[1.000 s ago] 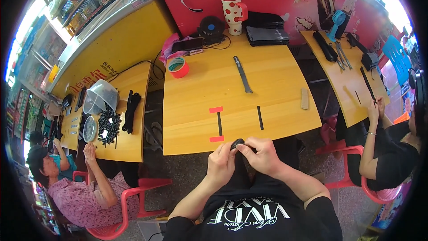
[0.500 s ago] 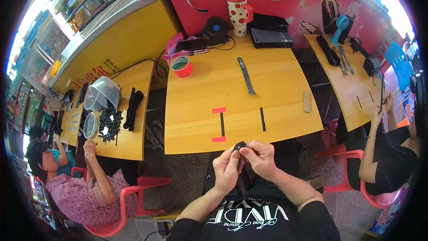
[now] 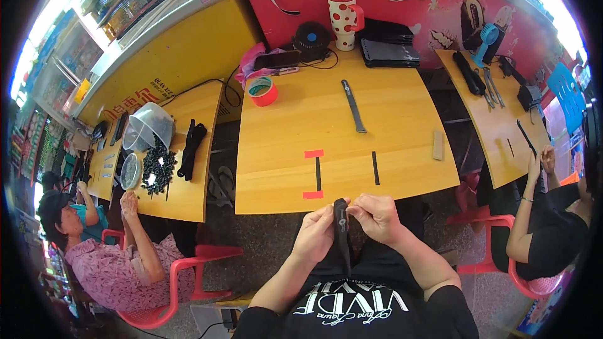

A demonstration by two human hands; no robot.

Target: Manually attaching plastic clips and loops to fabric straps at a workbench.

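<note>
Head view: black strap upright between two hands

Fingers: the left hand is closed, its thumb and fingertips pinching the left edge of a black strap near its upper end. The right hand has its fingers curled and its thumb tip at the strap's right edge; from where I stand, I cannot tell whether they grip it.

Strap: positioned between the hands, just off the near edge of the wooden table. Its upper end is rounded, a pale mark shows on its face, and its length hangs toward the lap.

Near table zone: one black strip lies between two pieces of red tape; a second black strip lies to its right. A beige block sits near the right edge.

Mid and far table zone: a dark grey strap lies flat beyond the strips. At far left are a red tape roll and a phone. A black fan, a spotted tumbler and a dark stack line the back.

Adjacent stations: at left, a clear tub stands beside small black pieces. At right, a seated co-worker handles a slim black strip.
</note>
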